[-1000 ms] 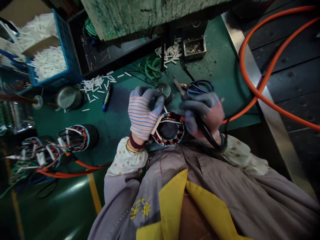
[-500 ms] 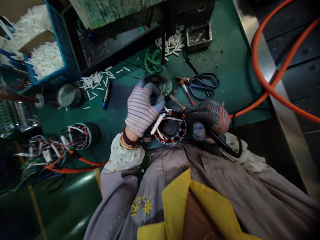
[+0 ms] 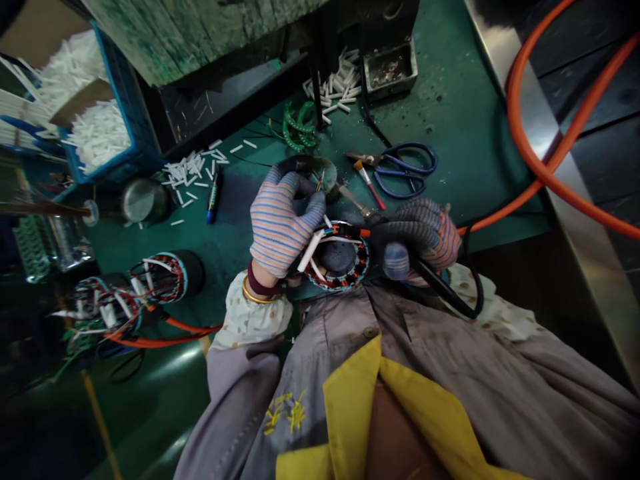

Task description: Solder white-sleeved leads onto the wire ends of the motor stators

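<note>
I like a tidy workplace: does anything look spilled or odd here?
White pieces lie scattered on the bench beside the pen, while similar ones sit in the blue bin; that looks like spillage, though perhaps deliberate.

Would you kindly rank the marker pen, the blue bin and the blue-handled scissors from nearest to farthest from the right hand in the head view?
Nearest to the right hand first:
1. Blue-handled scissors, just beyond it.
2. Marker pen, well to its left.
3. Blue bin, farther left, toward the upper corner.

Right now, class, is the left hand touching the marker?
Apart: the head view shows bench surface between the left hand and the marker.
</note>
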The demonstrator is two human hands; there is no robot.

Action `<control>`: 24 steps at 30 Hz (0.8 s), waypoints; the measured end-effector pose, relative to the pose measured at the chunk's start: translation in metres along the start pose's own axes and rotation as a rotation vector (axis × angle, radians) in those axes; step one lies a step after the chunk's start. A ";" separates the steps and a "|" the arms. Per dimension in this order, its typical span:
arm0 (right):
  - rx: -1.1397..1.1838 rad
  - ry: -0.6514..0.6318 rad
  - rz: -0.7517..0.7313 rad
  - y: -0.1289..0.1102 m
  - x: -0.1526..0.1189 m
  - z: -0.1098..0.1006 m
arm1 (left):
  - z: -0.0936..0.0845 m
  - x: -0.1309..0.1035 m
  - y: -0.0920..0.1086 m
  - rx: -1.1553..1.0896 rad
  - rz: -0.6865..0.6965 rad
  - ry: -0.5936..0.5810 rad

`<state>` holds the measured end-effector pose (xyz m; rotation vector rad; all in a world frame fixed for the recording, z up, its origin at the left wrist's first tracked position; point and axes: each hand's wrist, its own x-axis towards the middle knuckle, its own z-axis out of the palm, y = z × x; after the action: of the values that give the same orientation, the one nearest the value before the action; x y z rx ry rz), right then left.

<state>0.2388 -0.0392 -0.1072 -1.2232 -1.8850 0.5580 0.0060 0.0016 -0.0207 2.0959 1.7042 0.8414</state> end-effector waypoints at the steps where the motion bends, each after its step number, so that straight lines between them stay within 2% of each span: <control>1: -0.009 0.053 0.003 -0.002 0.004 -0.001 | 0.000 0.000 0.000 0.004 0.000 -0.001; 4: -0.050 0.103 -0.005 -0.009 0.027 -0.002 | 0.002 0.001 -0.003 0.012 0.003 0.010; 10: -0.106 -0.134 -0.074 -0.020 0.070 0.003 | 0.005 0.002 -0.010 0.012 -0.022 0.001; 12: -0.140 -0.159 -0.081 -0.021 0.074 0.003 | 0.003 0.002 -0.013 -0.009 -0.024 -0.034; 15: -0.159 -0.089 -0.100 -0.020 0.072 0.005 | 0.000 0.004 -0.014 -0.037 -0.031 -0.081; 20: -0.154 0.049 -0.175 -0.015 0.067 0.007 | -0.001 0.007 -0.008 -0.036 -0.040 -0.026; 22: -0.177 0.039 -0.140 -0.016 0.071 0.006 | 0.000 0.006 -0.006 -0.049 -0.046 -0.021; 24: -0.226 -0.054 -0.089 -0.017 0.079 0.005 | 0.000 0.005 -0.006 -0.079 -0.018 -0.014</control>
<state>0.2090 0.0246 -0.0668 -1.2697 -2.0817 0.3397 0.0025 0.0083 -0.0228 2.0278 1.6526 0.8724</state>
